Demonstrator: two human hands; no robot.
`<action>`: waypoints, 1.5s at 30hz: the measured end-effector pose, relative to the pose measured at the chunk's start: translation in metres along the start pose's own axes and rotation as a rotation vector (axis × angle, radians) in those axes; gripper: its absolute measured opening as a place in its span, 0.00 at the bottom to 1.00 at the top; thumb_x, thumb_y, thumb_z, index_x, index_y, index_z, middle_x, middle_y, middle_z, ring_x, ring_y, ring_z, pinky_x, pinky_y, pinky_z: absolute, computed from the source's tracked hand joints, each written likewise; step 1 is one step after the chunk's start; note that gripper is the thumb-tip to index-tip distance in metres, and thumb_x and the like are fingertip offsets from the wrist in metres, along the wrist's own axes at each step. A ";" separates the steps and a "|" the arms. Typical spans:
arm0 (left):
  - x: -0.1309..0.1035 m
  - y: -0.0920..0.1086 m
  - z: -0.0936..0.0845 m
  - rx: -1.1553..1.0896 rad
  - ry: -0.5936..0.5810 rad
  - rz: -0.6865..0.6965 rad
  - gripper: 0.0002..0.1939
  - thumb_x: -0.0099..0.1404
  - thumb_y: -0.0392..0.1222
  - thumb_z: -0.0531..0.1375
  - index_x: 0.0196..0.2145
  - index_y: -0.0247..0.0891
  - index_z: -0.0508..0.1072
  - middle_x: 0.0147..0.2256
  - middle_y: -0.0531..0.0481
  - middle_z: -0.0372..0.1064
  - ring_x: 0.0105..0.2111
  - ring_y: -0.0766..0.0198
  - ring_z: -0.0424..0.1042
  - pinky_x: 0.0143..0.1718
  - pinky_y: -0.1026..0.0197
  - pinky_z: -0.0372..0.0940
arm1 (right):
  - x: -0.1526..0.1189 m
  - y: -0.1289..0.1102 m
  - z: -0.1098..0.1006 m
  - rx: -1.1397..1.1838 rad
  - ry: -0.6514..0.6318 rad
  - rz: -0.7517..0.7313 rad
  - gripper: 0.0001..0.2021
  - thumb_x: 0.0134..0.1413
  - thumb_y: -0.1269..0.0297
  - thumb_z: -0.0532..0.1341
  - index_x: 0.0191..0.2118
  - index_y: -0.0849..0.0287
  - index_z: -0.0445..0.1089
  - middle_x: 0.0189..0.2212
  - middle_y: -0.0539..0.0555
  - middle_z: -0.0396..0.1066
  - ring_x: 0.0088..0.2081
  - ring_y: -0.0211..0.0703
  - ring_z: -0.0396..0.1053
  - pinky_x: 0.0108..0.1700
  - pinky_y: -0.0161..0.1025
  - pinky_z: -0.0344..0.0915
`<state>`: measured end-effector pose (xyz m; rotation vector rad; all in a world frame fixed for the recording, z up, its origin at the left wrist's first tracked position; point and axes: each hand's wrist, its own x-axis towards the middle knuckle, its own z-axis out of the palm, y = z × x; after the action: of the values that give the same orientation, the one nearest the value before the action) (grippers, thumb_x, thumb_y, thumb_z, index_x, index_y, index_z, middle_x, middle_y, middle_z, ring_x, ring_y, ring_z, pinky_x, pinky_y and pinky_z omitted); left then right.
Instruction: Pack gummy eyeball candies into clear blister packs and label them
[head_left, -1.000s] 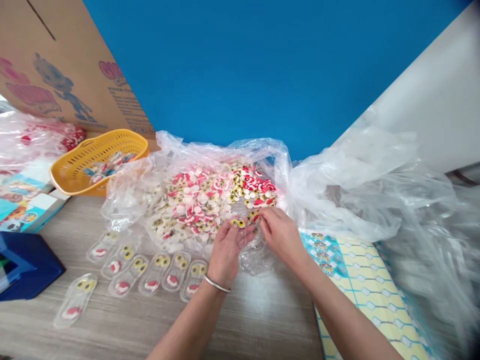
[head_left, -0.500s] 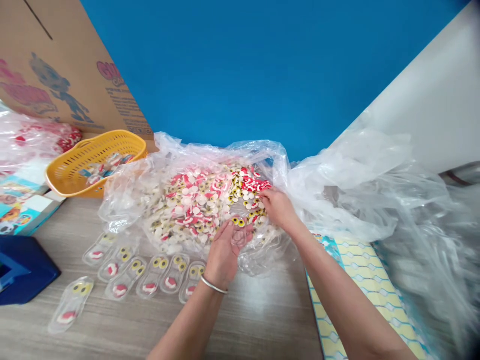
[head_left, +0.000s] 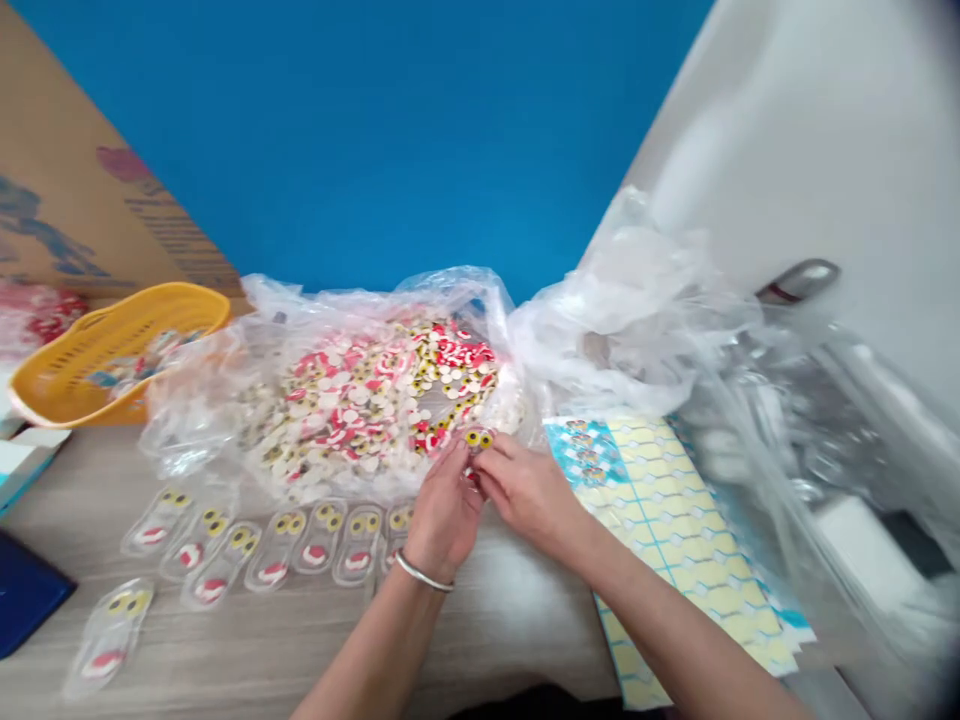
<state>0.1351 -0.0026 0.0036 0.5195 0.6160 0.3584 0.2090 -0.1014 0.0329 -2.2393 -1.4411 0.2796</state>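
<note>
A person's two bare hands meet just in front of an open clear plastic bag (head_left: pixel 330 330) heaped with small red, white and yellow pieces (head_left: pixel 367 395). The left hand (head_left: pixel 444 510), a bangle at its wrist, is closed around a small clear blister tray (head_left: pixel 474 452) with a pair of yellow eye pieces (head_left: pixel 477 438) at its top; the right hand (head_left: pixel 525 490) pinches in beside it, fingertips touching the tray. This looks like the filling step, a piece being seated in the tray. Next would likely call for pressing it home, then laying the tray down. Left of the hands a row of filled trays (head_left: pixel 300 540) lies on the wooden table (head_left: pixel 517 620); to the right, a printed sheet (head_left: pixel 675 520).
</note>
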 end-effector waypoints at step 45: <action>-0.010 -0.074 0.025 0.253 0.129 -0.302 0.19 0.59 0.43 0.68 0.48 0.33 0.77 0.50 0.37 0.76 0.43 0.47 0.79 0.34 0.58 0.76 | 0.105 0.275 -0.091 -0.271 0.219 0.678 0.16 0.68 0.64 0.58 0.57 0.59 0.69 0.58 0.60 0.68 0.58 0.50 0.66 0.59 0.48 0.65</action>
<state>0.1556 -0.0762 -0.0157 0.6380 0.8591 0.0272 0.5128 -0.1266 -0.0116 -2.8218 -0.5981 0.0414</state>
